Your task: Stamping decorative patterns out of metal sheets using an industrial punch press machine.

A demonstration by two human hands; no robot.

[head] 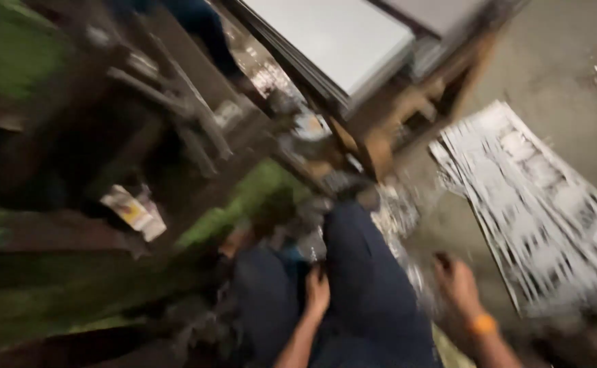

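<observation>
Head view, blurred: left hand (317, 294) rested empty between dark-trousered knees (366, 272), fingers loosely together, seemingly for support. Right hand (456, 283) reached down beside stacked perforated sheets (537, 204) on concrete floor (571, 75); grip impossible to tell.

**Dim and smeared by motion**

Everything I look down on is blurred, streaked as if the camera swings. The light is weak and warm; the left side sinks into dark shadow, with only green patches showing. The brightest parts are the pale panel (332, 37) at the top and the printed sheets (544, 204) on the floor at right, whose markings smear into streaks. My hands have soft, unsharp edges.
</observation>
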